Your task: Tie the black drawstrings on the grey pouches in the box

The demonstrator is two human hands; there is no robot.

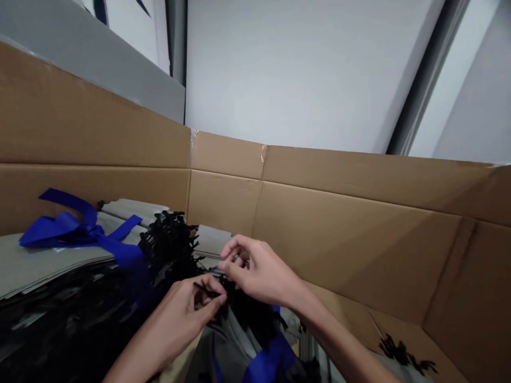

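My left hand (191, 306) is closed, its thumb and forefinger pinching a thin black strip (205, 290) at the fringed end of a grey bundle (239, 338). Just above and to the right, my right hand (255, 266) is also closed in a pinch, and what lies between its fingertips is too small to make out. Black fringe (255, 316) covers the end of the bundle under both hands. A blue ribbon (271, 359) runs across that bundle lower down.
A large cardboard box (343, 223) surrounds the work. At left lies a grey stack (59, 266) tied with a blue ribbon bow (80, 229), with dense black fringe (170, 239) beside it. More black-fringed grey material (403, 361) lies at lower right. Behind the box stands a white wall (295, 69).
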